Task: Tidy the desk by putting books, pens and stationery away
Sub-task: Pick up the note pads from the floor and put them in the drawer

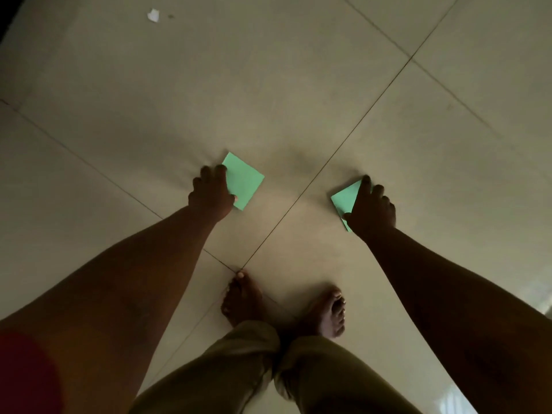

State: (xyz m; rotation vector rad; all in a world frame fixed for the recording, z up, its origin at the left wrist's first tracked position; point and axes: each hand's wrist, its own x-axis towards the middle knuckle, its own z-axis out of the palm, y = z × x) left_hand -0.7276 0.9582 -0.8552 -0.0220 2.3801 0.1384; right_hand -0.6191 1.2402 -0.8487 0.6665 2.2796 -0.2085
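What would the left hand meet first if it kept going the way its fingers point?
Only bare floor tile, apparently. The left hand rests on the edge of a green paper square; its fingers point up-frame, passing right of the white scrap.

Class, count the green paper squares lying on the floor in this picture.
2. One green square lies under the left hand; the other green square is partly covered by the right hand.

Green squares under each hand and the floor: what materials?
Left green square sheet and right green square sheet: likely thin matte paper, lying flat, crisp edges. Pale tiled floor: probably glazed ceramic, with dark grout lines and a faint sheen.
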